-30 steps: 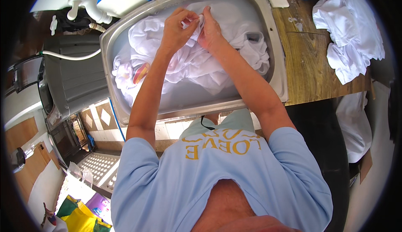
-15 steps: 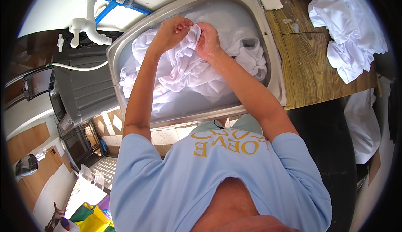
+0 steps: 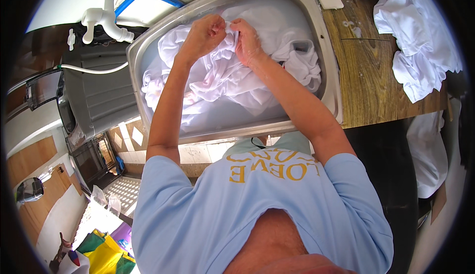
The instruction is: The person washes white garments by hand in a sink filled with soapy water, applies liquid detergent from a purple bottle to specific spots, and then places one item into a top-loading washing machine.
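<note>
The left hand (image 3: 203,37) has curled its fingers, looser half a second ago, into a near-fist on the white garment (image 3: 217,62) (a firmer grip, it seems); the right hand (image 3: 248,45) pinches it just beside, within the stainless-steel sink (image 3: 232,132).

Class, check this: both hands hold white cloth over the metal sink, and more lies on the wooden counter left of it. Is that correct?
Not quite: the head view shows the wooden counter right of the metal sink. The rest stands: the left hand and right hand hold white cloth over the sink, and more white cloth lies on the counter.
</note>
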{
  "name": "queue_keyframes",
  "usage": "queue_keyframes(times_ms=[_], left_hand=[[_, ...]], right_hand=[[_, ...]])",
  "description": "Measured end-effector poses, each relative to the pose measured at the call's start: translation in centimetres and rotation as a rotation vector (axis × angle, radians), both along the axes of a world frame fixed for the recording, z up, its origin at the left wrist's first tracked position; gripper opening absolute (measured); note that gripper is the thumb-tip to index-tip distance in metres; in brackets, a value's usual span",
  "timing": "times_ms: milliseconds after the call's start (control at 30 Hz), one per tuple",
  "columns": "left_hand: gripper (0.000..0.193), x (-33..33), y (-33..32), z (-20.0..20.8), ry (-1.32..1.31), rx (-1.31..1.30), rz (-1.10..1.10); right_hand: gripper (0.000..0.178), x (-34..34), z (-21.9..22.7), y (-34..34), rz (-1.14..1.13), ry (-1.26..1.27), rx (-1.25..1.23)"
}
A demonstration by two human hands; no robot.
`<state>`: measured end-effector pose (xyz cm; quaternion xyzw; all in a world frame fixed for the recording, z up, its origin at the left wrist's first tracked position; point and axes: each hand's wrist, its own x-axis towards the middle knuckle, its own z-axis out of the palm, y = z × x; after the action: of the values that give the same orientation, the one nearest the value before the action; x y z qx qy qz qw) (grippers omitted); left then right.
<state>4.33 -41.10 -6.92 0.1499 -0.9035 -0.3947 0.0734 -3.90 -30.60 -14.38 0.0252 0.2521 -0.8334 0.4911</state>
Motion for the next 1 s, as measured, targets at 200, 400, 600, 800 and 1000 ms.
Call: queue_keyframes(times_ms=[200,400,600,800,1000], left_hand=[[0.007,-0.4,0.0,-1.1,0.168,0.303,0.058],[0.007,-11.2,2.5,4.0,0.314,0.109,-0.080],[0.009,-26.0,4.3,2.2,0.435,-0.166,-0.134],[0.018,-32.5,1.1,-0.1,0.213,-0.293,-0.320],[0.016,-31.7,0.0,1.2,0.340,-0.109,-0.419]], right_hand=[[0.009,-0.5,0.4,0.2,-0.010,-0.115,-0.018],[0.008,0.2,-1.5,-1.3,0.014,-0.016,0.024],[0.007,0.1,0.8,-0.6,-0.122,-0.026,-0.005],[0.008,0.0,0.0,-0.7,-0.044,-0.043,-0.046],[0.008,-0.5,-0.3,-0.6,0.036,-0.061,0.036]])
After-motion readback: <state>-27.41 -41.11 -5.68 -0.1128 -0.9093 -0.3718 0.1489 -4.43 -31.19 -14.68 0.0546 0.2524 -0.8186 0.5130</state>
